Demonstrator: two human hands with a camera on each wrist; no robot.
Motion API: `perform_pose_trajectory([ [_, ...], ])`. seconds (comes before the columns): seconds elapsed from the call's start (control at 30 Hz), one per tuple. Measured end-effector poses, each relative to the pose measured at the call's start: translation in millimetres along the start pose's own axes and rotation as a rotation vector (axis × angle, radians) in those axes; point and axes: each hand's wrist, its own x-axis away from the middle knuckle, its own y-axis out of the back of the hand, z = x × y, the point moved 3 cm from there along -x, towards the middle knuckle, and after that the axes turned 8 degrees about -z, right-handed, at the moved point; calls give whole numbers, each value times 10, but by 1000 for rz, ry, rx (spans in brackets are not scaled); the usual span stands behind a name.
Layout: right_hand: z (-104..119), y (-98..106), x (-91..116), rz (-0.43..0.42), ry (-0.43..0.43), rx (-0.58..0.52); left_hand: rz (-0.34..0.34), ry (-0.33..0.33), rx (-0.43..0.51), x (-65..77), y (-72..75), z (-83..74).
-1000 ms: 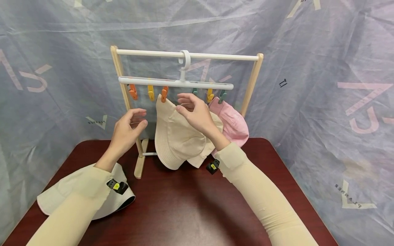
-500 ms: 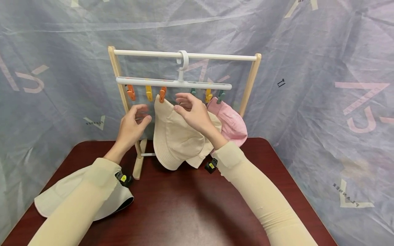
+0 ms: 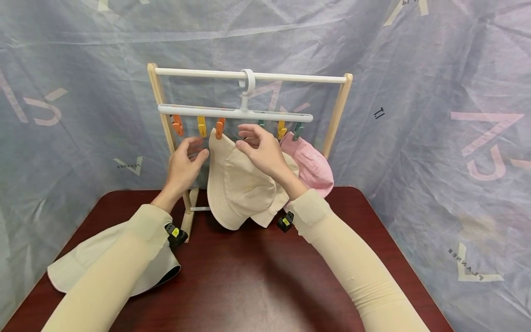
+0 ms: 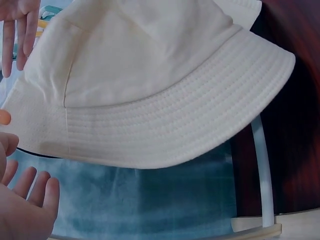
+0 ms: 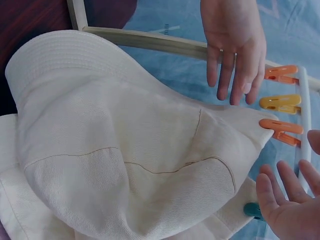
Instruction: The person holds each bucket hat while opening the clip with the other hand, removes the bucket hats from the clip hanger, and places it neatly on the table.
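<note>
A cream bucket hat (image 3: 236,180) hangs by its brim from an orange clip (image 3: 219,130) on a white hanger (image 3: 199,111). My left hand (image 3: 184,163) is raised just left of that brim, palm turned inward and fingers loosely bent, holding nothing. On the other side, my right hand (image 3: 265,152) hovers in front of the hat's upper part, its fingers relaxed with nothing between them. In the right wrist view, the right hand (image 5: 295,205) shows near the clipped corner, while the left hand (image 5: 235,55) points down beside the brim.
Another cream hat (image 3: 265,217) and a pink hat (image 3: 314,166) hang behind, the pink one from a green clip (image 3: 297,131). A yellow clip (image 3: 202,127) and an orange clip hang at left. A wooden rack (image 3: 341,110) bears the hanger. An off-white hat (image 3: 83,258) lies on the dark red table (image 3: 232,286).
My left hand has moved right and upward, closer to the cream hat's brim. The right hand stays nearly in place, and the hats hang as before.
</note>
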Motion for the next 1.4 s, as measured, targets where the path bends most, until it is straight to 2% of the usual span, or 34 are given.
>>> perform_pose_trajectory([
  [0.3,12,2,-10,1,-7,6,-22,34,44,-70,-92,-29],
  [0.57,-13,-25,-7,11,-19,0,-43,37,58,-108,-148,-26],
  [0.77,-19,-28,-10,4,-10,1,-58,42,70,-96,-166,-53],
  [1.1,16,-39,-45,-8,-7,18,-90,53,165,-62,-168,-70],
  [1.4,83,-91,-110,-5,-38,-35,-131,62,194,-30,-151,-64],
])
